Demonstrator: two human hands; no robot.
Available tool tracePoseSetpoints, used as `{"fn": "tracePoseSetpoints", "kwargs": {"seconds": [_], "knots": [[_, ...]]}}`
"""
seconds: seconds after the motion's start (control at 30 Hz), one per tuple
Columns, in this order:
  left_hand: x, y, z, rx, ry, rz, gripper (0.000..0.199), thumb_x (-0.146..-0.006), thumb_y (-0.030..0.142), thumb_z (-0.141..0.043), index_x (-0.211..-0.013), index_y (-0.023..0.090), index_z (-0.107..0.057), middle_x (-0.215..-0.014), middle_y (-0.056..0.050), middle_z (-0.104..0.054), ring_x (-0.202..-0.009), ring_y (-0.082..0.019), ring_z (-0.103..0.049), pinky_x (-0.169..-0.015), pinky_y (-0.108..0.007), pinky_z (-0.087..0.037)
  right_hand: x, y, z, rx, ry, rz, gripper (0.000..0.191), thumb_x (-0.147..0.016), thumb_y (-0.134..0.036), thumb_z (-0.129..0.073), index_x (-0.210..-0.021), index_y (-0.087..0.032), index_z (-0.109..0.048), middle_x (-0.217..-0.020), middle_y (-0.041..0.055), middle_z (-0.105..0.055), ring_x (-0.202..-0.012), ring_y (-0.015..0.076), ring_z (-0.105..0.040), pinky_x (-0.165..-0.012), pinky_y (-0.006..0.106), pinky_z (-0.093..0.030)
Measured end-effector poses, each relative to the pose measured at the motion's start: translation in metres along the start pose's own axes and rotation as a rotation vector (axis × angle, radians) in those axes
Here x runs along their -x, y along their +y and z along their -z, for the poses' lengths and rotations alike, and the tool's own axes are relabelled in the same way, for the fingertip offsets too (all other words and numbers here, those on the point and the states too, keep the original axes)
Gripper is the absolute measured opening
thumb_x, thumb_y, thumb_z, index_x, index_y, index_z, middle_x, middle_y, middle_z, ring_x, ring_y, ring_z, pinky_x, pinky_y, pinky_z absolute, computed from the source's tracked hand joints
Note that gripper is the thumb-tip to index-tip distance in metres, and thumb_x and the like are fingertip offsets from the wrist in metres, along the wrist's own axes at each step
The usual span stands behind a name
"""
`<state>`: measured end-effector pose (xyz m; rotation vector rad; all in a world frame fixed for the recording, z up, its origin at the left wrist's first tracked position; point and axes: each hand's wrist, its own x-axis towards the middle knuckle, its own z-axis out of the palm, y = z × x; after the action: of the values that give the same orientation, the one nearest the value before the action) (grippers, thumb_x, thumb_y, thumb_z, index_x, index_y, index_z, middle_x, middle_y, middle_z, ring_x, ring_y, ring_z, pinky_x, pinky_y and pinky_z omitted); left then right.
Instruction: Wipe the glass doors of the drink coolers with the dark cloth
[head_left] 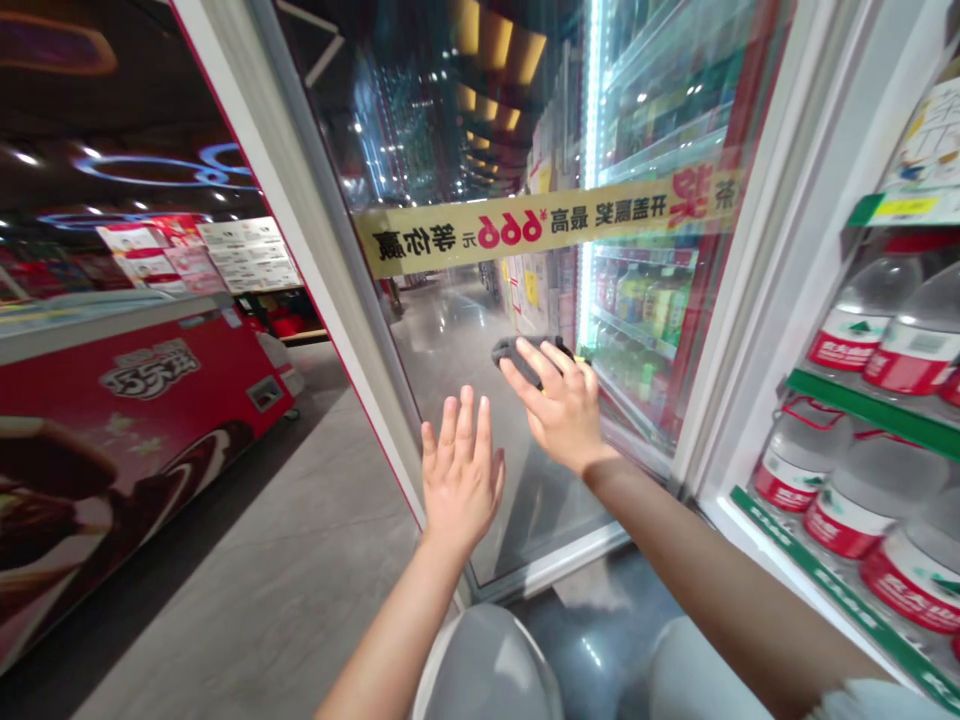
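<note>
My right hand (562,405) lies over a dark grey cloth-like thing (507,350), with its fingers bent across it. A bit of yellow shows beside the knuckles; the rest of the dark thing is hidden under the hand. Behind it is the glass door (450,330) of a drinks fridge, standing open. My left hand (459,480) is raised with fingers stretched out, holding nothing, near the door's lower left part. Whether the left palm touches the glass I cannot tell. Across the glass above both hands runs a yellow strip (420,235) with mirrored lettering.
On the right, fridge shelves with green edges (862,405) hold several water bottles (847,490) with red and white labels. The door's pale frame (300,240) slants down on the left. Beyond it stand a red chest freezer (180,400) and stacked boxes (247,255).
</note>
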<state>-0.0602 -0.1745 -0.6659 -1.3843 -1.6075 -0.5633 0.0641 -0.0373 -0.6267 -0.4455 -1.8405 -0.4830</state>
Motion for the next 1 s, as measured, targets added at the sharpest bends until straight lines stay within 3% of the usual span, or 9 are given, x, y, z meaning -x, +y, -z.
{"fn": "tracePoseSetpoints", "kwargs": {"seconds": [0.1, 0.23, 0.37, 0.47, 0.53, 0.67, 0.8, 0.9, 1.0], "knots": [[0.003, -0.005, 0.006, -0.035, 0.024, -0.009, 0.082, -0.096, 0.028, -0.059, -0.164, 0.016, -0.015, -0.168, -0.012, -0.023, -0.159, -0.022, -0.006, -0.13, -0.042, 0.003, -0.003, 0.007, 0.0, -0.011, 0.047, -0.035, 0.057, -0.094, -0.012, -0.051, -0.146, -0.037, -0.055, -0.152, 0.0044, -0.056, -0.138, 0.0247, -0.045, -0.107, 0.044, -0.036], [0.005, -0.013, 0.017, -0.076, 0.06, -0.012, 0.079, -0.097, 0.029, -0.056, -0.164, 0.016, -0.016, -0.167, -0.011, -0.025, -0.159, -0.021, -0.004, -0.13, -0.042, 0.005, -0.039, -0.009, -0.004, -0.011, 0.157, -0.225, 0.061, -0.095, -0.012, -0.048, -0.152, -0.034, -0.049, -0.157, 0.0069, -0.049, -0.139, 0.0299, -0.041, -0.105, 0.05, -0.035], [0.009, -0.021, 0.026, -0.089, 0.077, 0.021, 0.08, -0.097, 0.029, -0.058, -0.164, 0.016, -0.016, -0.167, -0.012, -0.023, -0.159, -0.022, -0.003, -0.13, -0.043, 0.002, -0.044, -0.038, 0.0, -0.073, 0.056, 0.043, 0.059, -0.095, -0.016, -0.051, -0.15, -0.038, -0.049, -0.157, 0.0014, -0.051, -0.142, 0.0277, -0.038, -0.109, 0.051, -0.03], [0.017, -0.026, 0.032, -0.102, 0.086, 0.025, 0.083, -0.096, 0.028, -0.059, -0.164, 0.017, -0.014, -0.167, -0.011, -0.024, -0.159, -0.022, -0.002, -0.131, -0.043, 0.001, -0.028, -0.039, 0.004, -0.113, 0.011, 0.25, 0.052, -0.095, -0.016, -0.054, -0.141, -0.038, -0.058, -0.15, -0.0023, -0.059, -0.139, 0.0225, -0.042, -0.108, 0.046, -0.03], [0.022, -0.029, 0.035, -0.112, 0.088, 0.026, 0.083, -0.096, 0.028, -0.06, -0.164, 0.018, -0.014, -0.167, -0.01, -0.024, -0.159, -0.021, -0.003, -0.131, -0.043, 0.001, -0.028, -0.036, 0.003, -0.134, 0.044, 0.2, 0.052, -0.094, -0.014, -0.055, -0.139, -0.039, -0.06, -0.148, -0.002, -0.061, -0.138, 0.0223, -0.044, -0.107, 0.045, -0.03], [0.032, -0.032, 0.04, -0.126, 0.08, 0.041, 0.081, -0.096, 0.027, -0.058, -0.164, 0.018, -0.015, -0.167, -0.011, -0.025, -0.159, -0.023, -0.004, -0.131, -0.046, -0.001, -0.056, -0.054, -0.005, -0.144, 0.146, -0.09, 0.06, -0.094, -0.012, -0.052, -0.146, -0.04, -0.054, -0.154, 0.0024, -0.055, -0.139, 0.0285, -0.042, -0.105, 0.05, -0.03], [0.039, -0.035, 0.043, -0.127, 0.075, 0.046, 0.082, -0.096, 0.025, -0.058, -0.164, 0.016, -0.013, -0.166, -0.012, -0.028, -0.159, -0.023, -0.006, -0.131, -0.047, -0.004, -0.056, -0.078, -0.007, -0.136, 0.116, 0.069, 0.052, -0.095, -0.014, -0.052, -0.142, -0.036, -0.059, -0.152, 0.0014, -0.057, -0.139, 0.0259, -0.041, -0.106, 0.049, -0.029], [0.045, -0.039, 0.043, -0.141, 0.061, 0.037, 0.081, -0.096, 0.024, -0.056, -0.164, 0.015, -0.013, -0.166, -0.013, -0.03, -0.159, -0.023, -0.007, -0.131, -0.048, -0.005, -0.037, -0.07, -0.004, -0.132, 0.123, 0.232, 0.041, -0.096, -0.016, -0.055, -0.131, -0.034, -0.066, -0.143, -0.0011, -0.066, -0.135, 0.0215, -0.046, -0.106, 0.045, -0.03], [0.048, -0.042, 0.044, -0.148, 0.052, 0.03, 0.08, -0.097, 0.024, -0.056, -0.164, 0.015, -0.014, -0.165, -0.013, -0.032, -0.159, -0.023, -0.007, -0.131, -0.049, -0.006, -0.042, -0.056, -0.001, -0.121, 0.19, 0.132, 0.04, -0.095, -0.015, -0.056, -0.128, -0.034, -0.068, -0.141, -0.0003, -0.067, -0.132, 0.0217, -0.05, -0.103, 0.043, -0.032]]}}
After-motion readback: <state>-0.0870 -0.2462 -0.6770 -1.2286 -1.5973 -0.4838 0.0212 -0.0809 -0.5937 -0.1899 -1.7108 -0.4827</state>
